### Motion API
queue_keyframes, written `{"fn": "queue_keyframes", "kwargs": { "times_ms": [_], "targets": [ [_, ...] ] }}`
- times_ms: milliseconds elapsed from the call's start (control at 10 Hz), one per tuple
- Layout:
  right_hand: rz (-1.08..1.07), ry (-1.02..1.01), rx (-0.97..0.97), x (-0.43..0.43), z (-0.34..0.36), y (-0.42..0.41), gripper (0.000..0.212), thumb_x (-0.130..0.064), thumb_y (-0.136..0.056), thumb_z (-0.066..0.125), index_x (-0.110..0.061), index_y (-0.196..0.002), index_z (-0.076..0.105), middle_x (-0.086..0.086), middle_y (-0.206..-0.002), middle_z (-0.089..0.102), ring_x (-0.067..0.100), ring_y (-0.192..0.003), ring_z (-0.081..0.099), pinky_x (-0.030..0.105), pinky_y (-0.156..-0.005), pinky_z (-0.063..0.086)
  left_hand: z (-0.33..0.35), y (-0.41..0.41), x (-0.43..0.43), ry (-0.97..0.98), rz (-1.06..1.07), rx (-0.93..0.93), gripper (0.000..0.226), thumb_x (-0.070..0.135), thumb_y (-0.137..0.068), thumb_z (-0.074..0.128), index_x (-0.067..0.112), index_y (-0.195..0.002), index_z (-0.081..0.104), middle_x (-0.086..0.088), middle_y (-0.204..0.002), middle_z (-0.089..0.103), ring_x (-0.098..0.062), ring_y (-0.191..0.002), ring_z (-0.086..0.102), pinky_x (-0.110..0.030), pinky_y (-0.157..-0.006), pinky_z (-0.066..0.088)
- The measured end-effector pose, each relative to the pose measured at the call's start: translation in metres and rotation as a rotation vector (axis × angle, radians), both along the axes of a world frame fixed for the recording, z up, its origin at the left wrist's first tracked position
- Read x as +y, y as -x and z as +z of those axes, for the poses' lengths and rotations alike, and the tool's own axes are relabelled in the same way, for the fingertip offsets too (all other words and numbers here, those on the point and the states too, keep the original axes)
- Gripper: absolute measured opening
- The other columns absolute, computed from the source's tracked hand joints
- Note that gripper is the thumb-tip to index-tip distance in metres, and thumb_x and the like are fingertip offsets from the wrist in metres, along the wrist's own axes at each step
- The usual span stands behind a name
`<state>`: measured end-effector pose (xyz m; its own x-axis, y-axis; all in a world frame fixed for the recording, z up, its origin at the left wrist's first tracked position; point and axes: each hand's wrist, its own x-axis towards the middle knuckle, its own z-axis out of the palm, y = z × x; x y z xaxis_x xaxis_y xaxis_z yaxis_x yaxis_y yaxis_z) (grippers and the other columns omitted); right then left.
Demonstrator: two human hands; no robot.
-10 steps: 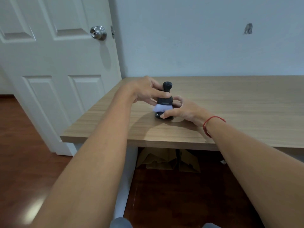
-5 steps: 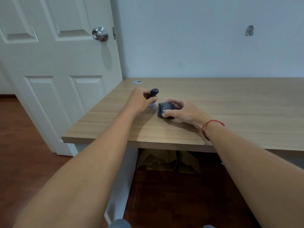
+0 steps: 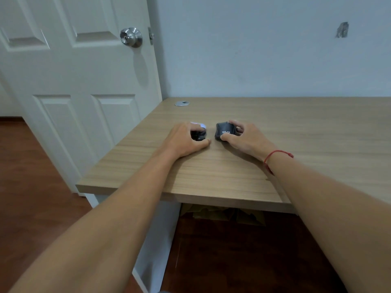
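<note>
My left hand [image 3: 184,140] lies on the wooden desk [image 3: 296,132] with its fingers curled over a small black brush [image 3: 198,133] whose pale bristles poke out past the fingers. Just to the right, my right hand [image 3: 243,137] grips a black cap [image 3: 223,130] with white lettering, thumb in front and fingers behind. Brush and cap lie a short way apart on the desk. A red string is tied around my right wrist.
A silver cable grommet [image 3: 182,103] sits in the desk's far left corner. A white panelled door [image 3: 74,85] with a metal knob [image 3: 131,37] stands left of the desk. Cardboard [image 3: 222,214] lies on the floor under it.
The brush stood upright in its cap a second ago. My left hand pulled it out, carried it left and laid it down; my right hand kept hold of the cap.
</note>
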<state>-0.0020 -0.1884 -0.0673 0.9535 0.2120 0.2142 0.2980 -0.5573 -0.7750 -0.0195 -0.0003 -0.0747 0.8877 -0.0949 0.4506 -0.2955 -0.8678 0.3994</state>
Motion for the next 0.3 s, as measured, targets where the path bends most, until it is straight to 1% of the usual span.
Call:
{"fn": "queue_keyframes", "kwargs": {
  "times_ms": [100, 200, 300],
  "targets": [
    [-0.003, 0.011, -0.010, 0.003, 0.001, -0.004, 0.048, -0.021, -0.087, 0.065, -0.006, -0.132, 0.056, 0.013, -0.132, 0.061, 0.026, -0.125, 0.055, 0.029, -0.101, 0.040, -0.001, -0.007, -0.001, 0.019, 0.008, 0.013, 0.032, 0.032, -0.077, 0.073, 0.003, -0.090, 0.069, 0.006, -0.087, 0.057, -0.018, -0.084, 0.057, -0.034, -0.087, 0.046],
    [-0.019, 0.026, 0.021, 0.002, 0.008, 0.014, 0.057, -0.023, -0.088, 0.065, 0.000, -0.136, 0.048, 0.015, -0.140, 0.054, 0.028, -0.128, 0.051, 0.028, -0.098, 0.039, -0.002, -0.001, 0.000, 0.069, 0.034, 0.029, 0.046, 0.034, -0.075, 0.076, 0.012, -0.114, 0.068, -0.011, -0.127, 0.064, -0.017, -0.127, 0.054, -0.025, -0.102, 0.040],
    [-0.034, 0.044, 0.051, -0.005, 0.013, 0.034, 0.053, -0.017, -0.092, 0.060, 0.009, -0.136, 0.044, 0.023, -0.145, 0.048, 0.033, -0.132, 0.047, 0.026, -0.090, 0.038, -0.001, 0.012, -0.006, 0.139, 0.137, 0.090, 0.078, 0.038, -0.077, 0.075, 0.011, -0.143, 0.041, -0.010, -0.150, 0.042, -0.021, -0.143, 0.035, -0.028, -0.112, 0.030]
  ]
}}
